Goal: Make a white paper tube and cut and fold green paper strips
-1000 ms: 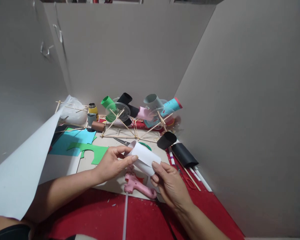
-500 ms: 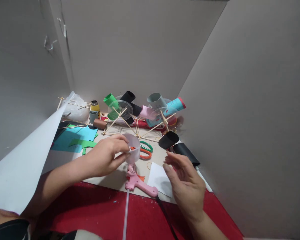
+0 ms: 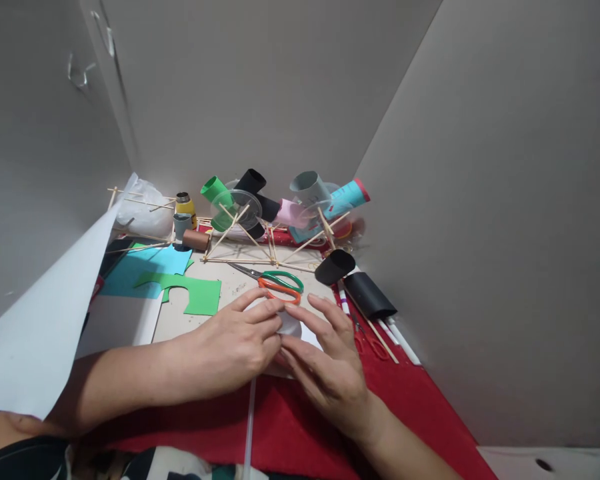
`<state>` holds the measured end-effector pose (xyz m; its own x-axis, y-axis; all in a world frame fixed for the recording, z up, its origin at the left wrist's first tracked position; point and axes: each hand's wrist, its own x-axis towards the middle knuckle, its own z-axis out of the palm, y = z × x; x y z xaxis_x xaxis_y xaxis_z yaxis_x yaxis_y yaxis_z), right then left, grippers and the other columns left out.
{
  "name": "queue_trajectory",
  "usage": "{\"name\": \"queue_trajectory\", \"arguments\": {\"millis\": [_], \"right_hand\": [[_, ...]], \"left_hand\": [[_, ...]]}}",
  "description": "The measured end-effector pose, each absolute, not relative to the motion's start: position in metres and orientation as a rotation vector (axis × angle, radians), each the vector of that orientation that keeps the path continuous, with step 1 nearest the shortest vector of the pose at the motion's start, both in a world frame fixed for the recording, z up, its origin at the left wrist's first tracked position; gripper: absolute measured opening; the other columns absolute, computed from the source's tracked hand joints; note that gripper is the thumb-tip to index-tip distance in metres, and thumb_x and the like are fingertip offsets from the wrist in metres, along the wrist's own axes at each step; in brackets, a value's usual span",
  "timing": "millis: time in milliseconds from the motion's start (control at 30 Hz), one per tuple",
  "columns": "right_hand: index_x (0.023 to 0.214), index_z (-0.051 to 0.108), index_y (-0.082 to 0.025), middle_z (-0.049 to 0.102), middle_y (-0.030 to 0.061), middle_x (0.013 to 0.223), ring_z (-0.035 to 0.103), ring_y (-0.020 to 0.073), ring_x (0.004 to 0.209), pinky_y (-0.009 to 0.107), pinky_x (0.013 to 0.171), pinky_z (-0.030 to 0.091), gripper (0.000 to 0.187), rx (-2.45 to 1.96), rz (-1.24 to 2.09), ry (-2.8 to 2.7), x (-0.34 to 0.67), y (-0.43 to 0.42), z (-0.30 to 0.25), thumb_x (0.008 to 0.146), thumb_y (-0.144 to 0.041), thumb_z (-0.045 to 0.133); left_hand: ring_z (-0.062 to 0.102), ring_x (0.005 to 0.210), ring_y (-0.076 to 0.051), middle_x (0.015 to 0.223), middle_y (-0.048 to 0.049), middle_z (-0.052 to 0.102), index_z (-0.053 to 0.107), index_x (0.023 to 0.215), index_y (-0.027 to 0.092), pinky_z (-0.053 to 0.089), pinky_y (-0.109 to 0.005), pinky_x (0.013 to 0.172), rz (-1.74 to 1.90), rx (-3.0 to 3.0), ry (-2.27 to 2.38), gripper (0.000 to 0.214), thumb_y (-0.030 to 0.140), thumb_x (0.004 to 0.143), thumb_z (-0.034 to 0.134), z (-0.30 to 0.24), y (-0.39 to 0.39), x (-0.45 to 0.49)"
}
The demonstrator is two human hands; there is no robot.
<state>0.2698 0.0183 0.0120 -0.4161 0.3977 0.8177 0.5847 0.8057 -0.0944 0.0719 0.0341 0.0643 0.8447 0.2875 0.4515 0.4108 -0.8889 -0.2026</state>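
Both my hands lie together over a piece of white paper (image 3: 291, 325) on the board, just in front of the scissors (image 3: 275, 283). My left hand (image 3: 235, 340) rests palm down with its fingers stretched toward the paper. My right hand (image 3: 325, 357) lies flat beside it, fingers spread, fingertips on the white paper. Only a small curved bit of the paper shows between the fingers. The pink glue gun is hidden under my hands; its white glue stick (image 3: 251, 427) runs toward me.
A stick frame with coloured paper tubes (image 3: 275, 213) stands at the back. Black paper rolls (image 3: 365, 293) lie on the right, green (image 3: 190, 293) and blue (image 3: 140, 270) cut paper on the left. A large white sheet (image 3: 40, 320) leans at the left. Grey walls enclose the red table (image 3: 300, 427).
My left hand held the rolled white paper up; now both hands have come down and press flat over it on the board, covering the glue gun. The camera tilted slightly.
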Motion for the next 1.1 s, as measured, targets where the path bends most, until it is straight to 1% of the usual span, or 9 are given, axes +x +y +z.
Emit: {"name": "queue_trajectory", "arguments": {"millis": [167,233,367,433,567,767,900,1000,1100], "right_hand": [[0.094,0.068,-0.025,0.064,0.0074,0.121,0.045,0.0294,0.129,0.053,0.103,0.039,0.020,-0.778,-0.024,-1.873,0.274,0.017,0.013,0.083,-0.008,0.063],[0.087,0.068,-0.025,0.065,0.0070,0.118,0.047,0.0294,0.127,0.054,0.103,0.039,0.013,-0.828,0.148,-1.698,0.277,0.020,0.013,0.085,-0.012,0.064],[0.077,0.070,-0.022,0.067,0.0082,0.114,0.055,0.0268,0.117,0.049,0.101,0.041,0.010,-0.884,0.541,-1.311,0.282,0.036,0.010,0.086,-0.027,0.066],[0.075,0.072,-0.022,0.068,0.0070,0.107,0.060,0.0243,0.107,0.044,0.098,0.044,0.012,-0.853,0.712,-1.111,0.284,0.044,0.010,0.080,-0.033,0.072],[0.076,0.076,-0.023,0.072,0.0033,0.093,0.063,0.0210,0.094,0.038,0.092,0.047,0.018,-0.774,0.951,-0.806,0.283,0.051,0.015,0.067,-0.038,0.082],[0.080,0.076,-0.023,0.074,0.0021,0.078,0.065,0.0195,0.075,0.035,0.074,0.052,0.025,-0.752,1.196,-0.658,0.281,0.047,0.020,0.061,-0.036,0.086],[0.079,0.075,-0.021,0.073,0.0022,0.078,0.063,0.0179,0.074,0.032,0.072,0.051,0.026,-0.771,1.237,-0.652,0.277,0.047,0.016,0.059,-0.036,0.086],[0.077,0.075,-0.021,0.072,0.0014,0.076,0.062,0.0168,0.073,0.030,0.071,0.049,0.026,-0.762,1.268,-0.664,0.275,0.048,0.014,0.059,-0.036,0.086],[0.077,0.075,-0.021,0.072,0.0008,0.075,0.061,0.0159,0.072,0.029,0.071,0.048,0.025,-0.768,1.273,-0.673,0.275,0.048,0.012,0.060,-0.036,0.086]], "left_hand": [[0.055,0.116,-0.025,0.111,-0.0132,0.068,0.062,0.098,0.014,0.039,-0.044,0.107,-1.005,-2.756,-0.551,0.012,0.016,0.090,0.053,0.073,0.035,0.070],[0.057,0.115,-0.025,0.117,-0.0149,0.065,0.058,0.111,0.015,0.046,-0.042,0.099,-1.316,-2.768,-0.577,0.025,0.015,0.086,0.059,0.076,0.035,0.065],[0.066,0.082,-0.016,0.097,-0.0076,0.069,0.062,0.107,0.019,0.054,-0.029,0.075,-1.821,-2.796,-0.915,0.021,0.013,0.087,0.058,0.075,0.035,0.057],[0.063,0.065,-0.012,0.083,-0.0049,0.069,0.066,0.094,0.017,0.051,-0.024,0.063,-1.851,-2.836,-1.211,0.009,0.019,0.089,0.059,0.068,0.038,0.059],[0.058,0.054,-0.010,0.067,-0.0018,0.065,0.066,0.082,0.014,0.048,-0.021,0.053,-1.922,-2.967,-1.571,0.018,0.031,0.086,0.064,0.049,0.047,0.072],[0.058,0.051,-0.011,0.059,-0.0004,0.064,0.066,0.100,0.013,0.048,-0.022,0.052,-2.182,-3.105,-1.822,0.036,0.042,0.080,0.070,0.031,0.054,0.082],[0.060,0.050,-0.013,0.063,-0.0020,0.068,0.066,0.111,0.014,0.049,-0.023,0.049,-2.053,-3.248,-1.719,0.044,0.038,0.075,0.076,0.026,0.051,0.084],[0.059,0.046,-0.013,0.060,-0.0024,0.067,0.070,0.095,0.014,0.047,-0.023,0.047,-1.905,-3.365,-1.707,0.031,0.042,0.081,0.069,0.025,0.050,0.085],[0.057,0.045,-0.012,0.054,-0.0033,0.065,0.069,0.072,0.014,0.046,-0.022,0.046,-1.847,-3.345,-1.726,0.037,0.047,0.087,0.060,0.026,0.049,0.085]]}}
